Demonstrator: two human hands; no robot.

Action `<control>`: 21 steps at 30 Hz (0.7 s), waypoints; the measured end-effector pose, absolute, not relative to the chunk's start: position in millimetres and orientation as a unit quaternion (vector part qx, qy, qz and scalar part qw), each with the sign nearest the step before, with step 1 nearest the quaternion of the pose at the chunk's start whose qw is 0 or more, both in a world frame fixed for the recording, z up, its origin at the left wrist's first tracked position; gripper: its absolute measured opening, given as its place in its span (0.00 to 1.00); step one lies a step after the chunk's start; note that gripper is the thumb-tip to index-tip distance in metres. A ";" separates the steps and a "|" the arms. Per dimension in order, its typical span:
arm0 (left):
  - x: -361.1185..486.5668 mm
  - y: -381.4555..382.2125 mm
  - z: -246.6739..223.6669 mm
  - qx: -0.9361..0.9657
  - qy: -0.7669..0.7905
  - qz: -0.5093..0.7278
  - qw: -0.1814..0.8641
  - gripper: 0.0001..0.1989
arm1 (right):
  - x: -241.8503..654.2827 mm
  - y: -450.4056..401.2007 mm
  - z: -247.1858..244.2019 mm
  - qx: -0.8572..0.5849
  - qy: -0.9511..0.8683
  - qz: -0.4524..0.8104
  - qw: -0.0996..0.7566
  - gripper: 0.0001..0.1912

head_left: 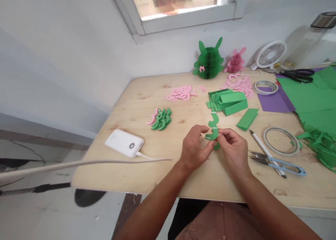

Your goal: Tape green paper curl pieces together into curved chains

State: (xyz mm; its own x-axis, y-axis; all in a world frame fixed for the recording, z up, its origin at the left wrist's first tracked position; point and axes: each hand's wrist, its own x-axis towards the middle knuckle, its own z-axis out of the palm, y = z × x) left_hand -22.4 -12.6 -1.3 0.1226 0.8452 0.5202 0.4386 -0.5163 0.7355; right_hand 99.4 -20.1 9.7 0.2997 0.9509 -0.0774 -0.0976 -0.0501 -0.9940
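Observation:
A curved green paper cut-out (pixel 215 132) with short white strips on it is held over the table's front half. My right hand (pixel 233 149) pinches its right edge between thumb and fingertips. My left hand (pixel 195 147) is curled around its left side, thumb at the lower edge and index finger bent near the upper left. Another wavy green paper piece (pixel 214 118) lies just beyond, and more green shows under my fingers. Behind that is a heap of folded green paper strips (pixel 231 101), with a single folded strip (pixel 247 119) to the right.
On the left are a stack of green curved pieces (pixel 161 119), pink cut-outs (pixel 181 93) and a power bank (pixel 124 143). To the right lie thread snips (pixel 282 163), a pen (pixel 266 152) and a tape roll (pixel 281 141). A green paper figure (pixel 209 61) stands by the wall.

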 end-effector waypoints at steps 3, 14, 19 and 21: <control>-22.0 -11.8 -1.2 0.702 0.457 0.490 0.240 0.09 | 99.0 -19.8 10.2 -0.563 -0.385 0.449 0.577 0.08; -20.5 -4.0 -5.3 0.495 0.426 0.545 0.526 0.08 | 99.7 -19.6 4.9 -0.579 -0.408 0.423 0.565 0.10; -20.7 -3.2 -3.1 0.453 0.396 0.546 0.584 0.12 | 100.5 -20.0 4.0 -0.580 -0.424 0.420 0.555 0.10; -21.0 -2.9 -1.7 0.440 0.398 0.550 0.588 0.12 | 100.9 -19.9 4.1 -0.584 -0.418 0.424 0.553 0.10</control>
